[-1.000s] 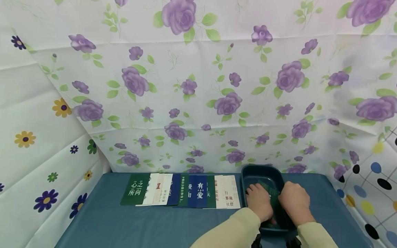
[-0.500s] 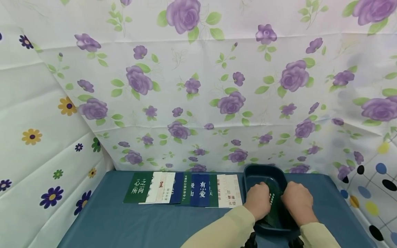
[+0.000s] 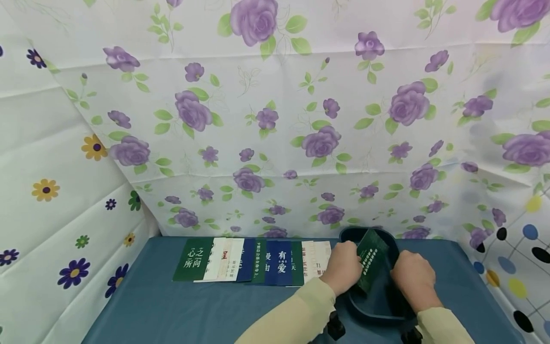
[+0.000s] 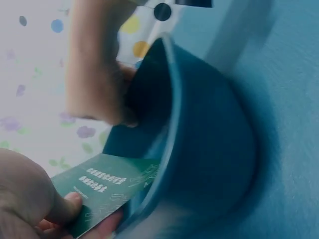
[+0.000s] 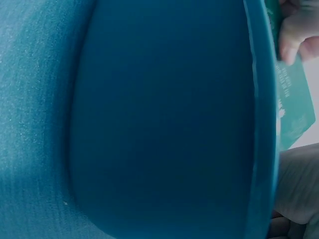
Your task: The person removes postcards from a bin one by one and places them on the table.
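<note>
My left hand (image 3: 343,267) pinches a green printed card (image 3: 371,255) by its edge, thumb on the printed face in the left wrist view. The card slants over the dark blue plastic bin (image 4: 214,134), its far corner overlapping the opening. On the bin's right side, my right hand (image 3: 414,277) grips the rim, with fingertips over the inner wall in the left wrist view. Left of the bin, overlapping cards lie in a row, among them a green one (image 3: 193,259) and a blue one (image 3: 281,263). My left hand and sleeve cover part of the row's right end.
A blue cloth (image 3: 206,310) covers the table. Behind it rises a white sheet (image 3: 279,200) with purple roses. A flower-patterned sheet (image 3: 51,229) closes the left side and a dotted one (image 3: 524,267) the right.
My left hand has come up out of the bin and moved left, bringing the green card with it. My right hand stays on the rim. The view has shifted slightly.
</note>
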A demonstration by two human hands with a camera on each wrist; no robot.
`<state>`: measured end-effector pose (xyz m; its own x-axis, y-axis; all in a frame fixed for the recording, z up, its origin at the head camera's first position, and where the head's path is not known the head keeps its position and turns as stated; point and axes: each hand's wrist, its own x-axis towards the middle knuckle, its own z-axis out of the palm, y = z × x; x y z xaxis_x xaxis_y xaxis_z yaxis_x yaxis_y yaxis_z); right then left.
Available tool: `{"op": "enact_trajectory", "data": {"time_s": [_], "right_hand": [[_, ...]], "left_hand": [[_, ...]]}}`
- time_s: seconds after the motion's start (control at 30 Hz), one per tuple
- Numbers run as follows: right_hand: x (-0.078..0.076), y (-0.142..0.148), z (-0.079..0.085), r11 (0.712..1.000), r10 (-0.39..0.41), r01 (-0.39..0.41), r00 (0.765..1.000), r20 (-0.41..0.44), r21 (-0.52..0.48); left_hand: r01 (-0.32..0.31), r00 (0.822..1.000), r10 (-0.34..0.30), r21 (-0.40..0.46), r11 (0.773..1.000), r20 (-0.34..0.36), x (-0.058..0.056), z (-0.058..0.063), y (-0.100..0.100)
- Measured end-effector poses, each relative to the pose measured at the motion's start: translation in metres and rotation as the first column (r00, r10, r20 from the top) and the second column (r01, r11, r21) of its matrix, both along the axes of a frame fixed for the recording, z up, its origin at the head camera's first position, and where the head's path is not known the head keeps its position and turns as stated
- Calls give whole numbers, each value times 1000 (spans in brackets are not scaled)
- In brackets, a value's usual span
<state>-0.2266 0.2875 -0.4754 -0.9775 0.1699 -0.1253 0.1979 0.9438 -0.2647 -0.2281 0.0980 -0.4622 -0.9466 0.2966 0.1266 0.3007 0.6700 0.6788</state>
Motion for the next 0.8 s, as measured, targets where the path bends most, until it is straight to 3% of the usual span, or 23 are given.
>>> {"op": "enact_trajectory", "data": {"time_s": [0.23,0.43,0.8], "right_hand": [[-5,0,0,1000,-7,7,1000,27,15],[-7,0,0,999,-15,12,997,71,37],[-10,3,-2,1000,-1,-1,998,60,30]], "left_hand": [[-50,999,49,132,990,6,-7,7,-19],[-55,998,49,242,969,31,-8,12,-37],[-120,991,133,346,931,-12,-11,38,-83]]}}
